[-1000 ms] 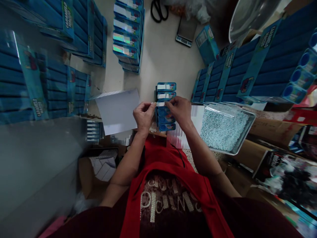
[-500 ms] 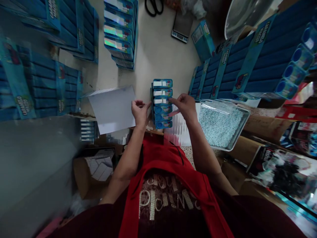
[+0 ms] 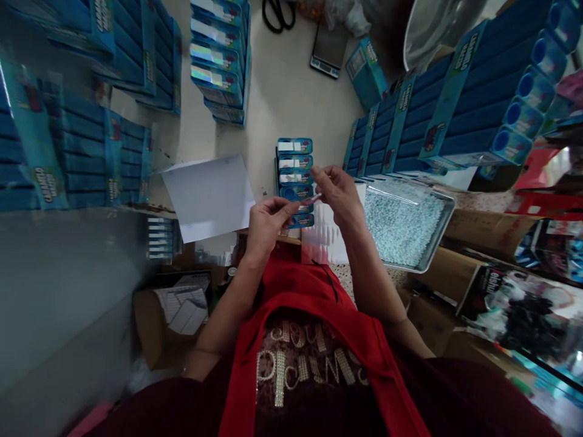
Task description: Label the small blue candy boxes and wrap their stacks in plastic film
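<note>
Left hand (image 3: 265, 226) and right hand (image 3: 340, 195), fingertips pinched together, hold 1 thin, pale strip (image 3: 312, 199) over the near end of 6 blue boxes (image 3: 301, 221) in 1 row. White labels (image 3: 286, 146) mark the farthest 3. Outward: 1 white sheet (image 3: 209, 197), 1 tray (image 3: 439, 237) of pale-blue pellets (image 3: 401, 221), 1 scale (image 3: 328, 45).

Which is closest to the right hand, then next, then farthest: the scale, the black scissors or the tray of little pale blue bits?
1. Tray of little pale blue bits: just to the right of the right hand.
2. Scale: farther up the table.
3. Black scissors: at the picture's top, left of the scale.
</note>
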Tool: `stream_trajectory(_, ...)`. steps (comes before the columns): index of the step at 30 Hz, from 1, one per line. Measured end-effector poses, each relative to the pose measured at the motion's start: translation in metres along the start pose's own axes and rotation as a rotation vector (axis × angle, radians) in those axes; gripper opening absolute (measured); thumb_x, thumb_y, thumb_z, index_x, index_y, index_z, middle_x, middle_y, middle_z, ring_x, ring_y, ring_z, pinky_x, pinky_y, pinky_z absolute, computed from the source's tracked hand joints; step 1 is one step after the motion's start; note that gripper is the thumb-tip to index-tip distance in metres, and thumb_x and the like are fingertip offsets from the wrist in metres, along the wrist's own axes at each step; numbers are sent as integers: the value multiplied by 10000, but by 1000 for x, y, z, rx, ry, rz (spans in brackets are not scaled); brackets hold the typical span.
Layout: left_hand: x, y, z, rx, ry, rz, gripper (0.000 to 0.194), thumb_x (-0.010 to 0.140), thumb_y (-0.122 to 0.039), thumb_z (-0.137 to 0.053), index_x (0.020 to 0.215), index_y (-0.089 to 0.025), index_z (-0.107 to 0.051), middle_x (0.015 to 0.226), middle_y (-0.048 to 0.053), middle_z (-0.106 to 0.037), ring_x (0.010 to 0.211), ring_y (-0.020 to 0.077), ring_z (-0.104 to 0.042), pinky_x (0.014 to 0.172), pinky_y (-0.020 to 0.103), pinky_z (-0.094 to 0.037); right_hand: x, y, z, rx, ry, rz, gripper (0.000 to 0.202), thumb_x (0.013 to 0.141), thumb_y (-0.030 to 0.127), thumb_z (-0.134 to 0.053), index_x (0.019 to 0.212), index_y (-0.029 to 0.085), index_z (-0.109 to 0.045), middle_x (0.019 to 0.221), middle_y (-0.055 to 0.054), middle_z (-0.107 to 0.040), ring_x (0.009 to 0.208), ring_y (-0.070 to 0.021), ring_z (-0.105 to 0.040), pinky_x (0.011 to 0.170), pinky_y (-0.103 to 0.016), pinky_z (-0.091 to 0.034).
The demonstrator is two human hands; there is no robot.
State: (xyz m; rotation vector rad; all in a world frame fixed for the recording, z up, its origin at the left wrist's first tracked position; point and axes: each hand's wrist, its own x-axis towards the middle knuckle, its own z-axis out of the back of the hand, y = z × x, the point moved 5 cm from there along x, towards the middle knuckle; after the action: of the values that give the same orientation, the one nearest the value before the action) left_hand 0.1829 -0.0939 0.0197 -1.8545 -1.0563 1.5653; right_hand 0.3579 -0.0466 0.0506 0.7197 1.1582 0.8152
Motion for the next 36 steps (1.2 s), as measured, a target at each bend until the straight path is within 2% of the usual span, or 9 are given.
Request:
stream_trajectory(4,7,-2,33,105,-14,3,440,692,-561,-971,762,-201,-728,626,3,-657,510,123,-558,489,259,-431,-9,-17,2,94,123,-55,528,667,499,-954,974,249,-604,760,41,-731,734,-171,-731,712,-314,-582)
stream_trajectory(8,11,-10,49,294,20,-29,351,764,-502,-933,734,-215,-734,551,-6,-632,475,135,-540,472,263,-390,-23,-26,-3,-18,-17,-34,399,719,350,-871,978,253,-583,776,40,-753,737,-178,-749,726,-320,-578)
stream_trajectory(11,20,-15,52,430,-20,-73,274,816,-430,-894,738,-220,-736,552,-6,-644,500,155,-579,510,276,-407,-29,-25,-13,-148,-141,33,318,797,320,-791,989,269,-542,825,48,-751,779,-168,-757,744,-307,-566)
stream_trajectory(15,36,-13,51,513,-66,-81,228,837,-357,-872,739,-211,-727,582,-3,-653,539,171,-625,571,292,-438,-23,-27,-23,-190,-221,119,281,846,305,-731,994,281,-493,847,61,-726,791,-149,-748,771,-295,-557)
stream_trajectory(23,55,0,51,460,-14,-61,235,835,-367,-855,728,-212,-715,590,-3,-657,507,150,-596,555,288,-440,-13,-37,-28,-334,-233,103,248,868,262,-689,1048,284,-520,886,45,-735,828,-169,-744,816,-337,-552)
stream_trajectory(26,61,13,52,413,7,-42,241,812,-395,-856,746,-213,-712,643,2,-686,526,146,-602,557,281,-457,-14,-34,-27,-393,-236,102,245,866,233,-681,1066,276,-546,897,25,-727,869,-188,-717,858,-368,-547)
stream_trajectory(30,68,45,46,238,18,-21,315,768,-471,-859,791,-203,-695,727,5,-688,659,135,-620,651,254,-499,-12,-33,-17,-489,-314,119,330,814,278,-763,1048,277,-531,958,-6,-670,988,-225,-641,884,-376,-525)
stream_trajectory(32,71,63,43,114,-45,7,403,713,-514,-882,834,-205,-653,769,-14,-660,715,122,-613,700,238,-503,-7,-42,-15,-434,-292,76,379,801,337,-796,1045,279,-512,929,11,-608,926,-204,-605,822,-340,-511)
stream_trajectory(36,76,93,39,-86,-209,76,606,605,-580,-914,920,-239,-524,843,-54,-596,723,104,-587,704,232,-501,1,-64,-22,-209,-153,-39,415,842,403,-774,1114,293,-479,809,67,-496,751,-165,-550,694,-296,-469)
